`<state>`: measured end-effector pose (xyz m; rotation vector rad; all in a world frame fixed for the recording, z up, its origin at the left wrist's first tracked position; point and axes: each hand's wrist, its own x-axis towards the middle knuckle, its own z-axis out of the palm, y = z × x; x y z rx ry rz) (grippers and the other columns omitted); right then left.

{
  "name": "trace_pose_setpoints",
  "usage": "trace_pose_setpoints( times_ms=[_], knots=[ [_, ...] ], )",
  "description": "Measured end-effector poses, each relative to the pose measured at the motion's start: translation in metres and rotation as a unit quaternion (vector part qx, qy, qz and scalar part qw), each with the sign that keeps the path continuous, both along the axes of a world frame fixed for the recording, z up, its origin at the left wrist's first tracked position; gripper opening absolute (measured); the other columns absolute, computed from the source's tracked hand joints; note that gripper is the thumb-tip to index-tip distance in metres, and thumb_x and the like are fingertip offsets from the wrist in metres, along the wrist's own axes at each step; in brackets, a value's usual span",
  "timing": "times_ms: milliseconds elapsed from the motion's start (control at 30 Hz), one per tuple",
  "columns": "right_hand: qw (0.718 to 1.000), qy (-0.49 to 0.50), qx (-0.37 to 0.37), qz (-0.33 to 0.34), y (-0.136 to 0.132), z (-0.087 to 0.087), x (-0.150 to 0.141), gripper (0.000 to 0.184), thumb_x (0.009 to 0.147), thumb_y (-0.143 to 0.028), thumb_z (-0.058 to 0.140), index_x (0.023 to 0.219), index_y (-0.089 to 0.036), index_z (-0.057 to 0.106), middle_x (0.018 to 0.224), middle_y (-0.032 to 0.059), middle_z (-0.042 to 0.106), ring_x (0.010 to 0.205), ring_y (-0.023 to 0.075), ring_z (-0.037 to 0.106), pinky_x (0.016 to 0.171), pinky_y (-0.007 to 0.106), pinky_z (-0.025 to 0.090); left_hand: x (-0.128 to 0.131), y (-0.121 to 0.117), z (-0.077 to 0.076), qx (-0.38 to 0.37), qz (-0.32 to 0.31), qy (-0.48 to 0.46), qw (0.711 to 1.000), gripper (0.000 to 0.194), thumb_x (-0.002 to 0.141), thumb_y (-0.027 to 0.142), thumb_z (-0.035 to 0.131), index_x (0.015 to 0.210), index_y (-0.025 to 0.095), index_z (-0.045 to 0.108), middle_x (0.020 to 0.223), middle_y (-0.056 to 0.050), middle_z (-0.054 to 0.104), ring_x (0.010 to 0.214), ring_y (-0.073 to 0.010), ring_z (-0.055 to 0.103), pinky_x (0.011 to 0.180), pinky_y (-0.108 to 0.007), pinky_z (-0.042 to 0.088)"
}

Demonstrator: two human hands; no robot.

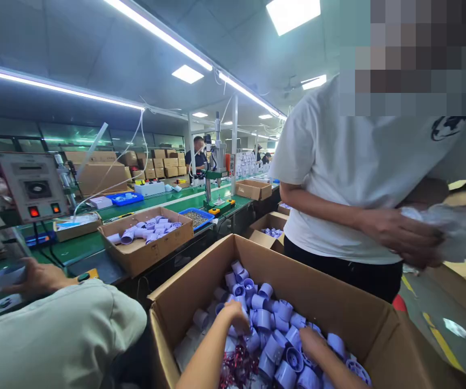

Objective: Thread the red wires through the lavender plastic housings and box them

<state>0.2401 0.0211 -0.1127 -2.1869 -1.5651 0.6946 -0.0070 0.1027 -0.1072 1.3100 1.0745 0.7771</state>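
Note:
Both my hands reach down into a large open cardboard box (297, 270) heaped with light purple plastic pipe fittings (263, 320). My left hand (238, 317) is over the middle of the heap, its fingers bent down among the fittings and mostly hidden. To its right, my right hand (311, 343) touches fittings near the box's right side; its fingertips are lost against the parts, so a grip cannot be made out. Shiny dark red wrapping (238, 364) and some clear plastic lie in the box below my left hand.
A co-worker in a white shirt (362, 178) stands beyond the box, handling clear plastic bags (459, 232). At left, another person's sleeve (62, 335) comes close to the box. On the green bench (163, 202) are a smaller carton of fittings (147, 246), a blue tray (197, 218) and a press (216, 173).

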Motion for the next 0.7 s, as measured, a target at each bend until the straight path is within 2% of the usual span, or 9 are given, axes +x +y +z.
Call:
trace_pose_setpoints(
  times_ms=[67,133,200,300,433,500,600,700],
  knots=[
    [1.000,0.006,-0.001,0.006,0.003,0.013,0.003,0.009,0.091,-0.026,0.065,0.095,-0.018,0.065,0.100,0.0028,0.067,0.092,0.0176,0.065,0.081,0.035,0.055,0.003,-0.008,0.005,-0.008,-0.026,0.035,0.999,0.048,0.034,0.026,0.092,0.065,0.024,0.056,0.063,0.003,0.056,0.074,-0.0233,0.063,0.059,-0.029,0.051],
    [0.999,0.027,0.015,0.015,0.011,0.029,-0.002,0.011,0.091,-0.026,0.064,0.096,-0.016,0.065,0.102,0.0035,0.067,0.094,0.0185,0.065,0.083,0.037,0.055,0.002,-0.016,0.012,-0.017,-0.054,0.057,0.997,0.051,0.026,0.013,0.089,0.061,0.025,0.053,0.056,0.006,0.051,0.065,-0.0227,0.061,0.055,-0.028,0.048],
    [0.997,0.062,0.037,0.028,0.020,0.046,-0.013,0.011,0.091,-0.026,0.064,0.093,-0.015,0.065,0.099,0.0031,0.067,0.091,0.0176,0.065,0.080,0.036,0.055,0.000,-0.024,0.020,-0.027,-0.078,0.053,0.995,0.048,0.030,0.009,0.086,0.063,0.024,0.055,0.053,0.006,0.051,0.057,-0.0203,0.058,0.053,-0.028,0.045],
    [0.987,0.137,0.072,0.048,0.027,0.067,-0.036,0.013,0.091,-0.026,0.064,0.091,-0.013,0.064,0.090,0.0012,0.067,0.079,0.0144,0.065,0.071,0.032,0.056,-0.002,-0.032,0.038,-0.042,-0.101,0.012,0.994,0.039,0.041,0.014,0.082,0.072,0.021,0.058,0.053,0.005,0.053,0.050,-0.0161,0.054,0.051,-0.026,0.042],
    [0.959,0.247,0.118,0.071,0.016,0.084,-0.060,0.012,0.092,-0.024,0.063,0.096,-0.013,0.062,0.090,0.0006,0.065,0.075,0.0130,0.064,0.067,0.029,0.056,0.002,-0.044,0.063,-0.048,-0.133,-0.080,0.987,0.046,0.044,0.013,0.074,0.088,0.019,0.061,0.067,0.003,0.057,0.060,-0.0125,0.054,0.057,-0.023,0.040],
    [0.943,0.298,0.120,0.088,0.006,0.090,-0.064,0.013,0.092,-0.024,0.063,0.101,-0.014,0.061,0.090,0.0004,0.065,0.074,0.0125,0.064,0.066,0.028,0.056,0.006,-0.050,0.073,-0.051,-0.164,-0.117,0.978,0.048,0.044,0.012,0.073,0.090,0.018,0.061,0.076,0.001,0.059,0.069,-0.0128,0.056,0.063,-0.023,0.041],
    [0.922,0.354,0.109,0.109,-0.010,0.098,-0.063,0.017,0.093,-0.025,0.062,0.106,-0.014,0.060,0.088,-0.0002,0.064,0.069,0.0115,0.063,0.062,0.027,0.056,0.007,-0.059,0.086,-0.060,-0.212,-0.141,0.965,0.044,0.044,0.012,0.072,0.086,0.017,0.060,0.079,0.000,0.060,0.075,-0.0151,0.057,0.068,-0.025,0.041],
    [0.912,0.383,0.095,0.115,-0.018,0.104,-0.056,0.013,0.093,-0.026,0.062,0.096,-0.013,0.063,0.083,-0.0014,0.064,0.065,0.0099,0.061,0.058,0.024,0.054,0.002,-0.065,0.094,-0.069,-0.247,-0.133,0.957,0.042,0.045,0.016,0.073,0.084,0.017,0.058,0.077,-0.001,0.060,0.070,-0.0147,0.056,0.066,-0.025,0.040]
  ],
)
